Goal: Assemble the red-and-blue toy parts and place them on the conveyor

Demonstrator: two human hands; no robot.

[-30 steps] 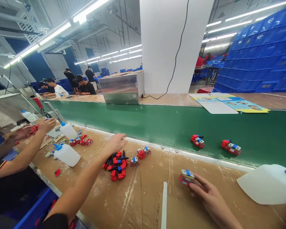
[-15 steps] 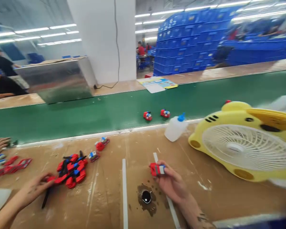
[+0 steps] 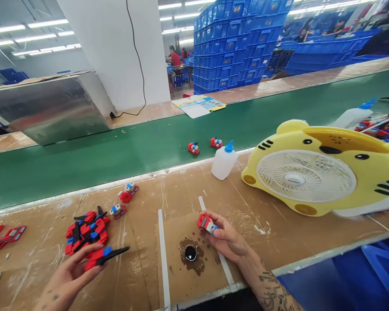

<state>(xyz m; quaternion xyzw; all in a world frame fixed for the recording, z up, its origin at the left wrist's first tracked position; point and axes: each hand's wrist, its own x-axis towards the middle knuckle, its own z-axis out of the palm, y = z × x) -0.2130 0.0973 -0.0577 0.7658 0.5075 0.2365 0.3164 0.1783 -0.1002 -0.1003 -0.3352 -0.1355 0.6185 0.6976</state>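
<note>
My left hand grips a red piece with a blue knob and a long black rod that points right. Just behind it lies a pile of red, black and blue parts. Between the thumb and fingers of my right hand is a small red, grey and blue toy part. A small round cup of dark liquid, ringed by wet stains, is left of my right hand, between two white strips. Two red and white toy parts lie beyond the pile.
A white bottle with a blue cap stands beyond my right hand. To the right is a yellow animal-shaped fan. Two toy parts rest on the green belt. More red parts lie at far left.
My left hand has lifted the red piece with the black rod and moved right, in front of the pile. My right hand has tilted its part. The view has turned right.
</note>
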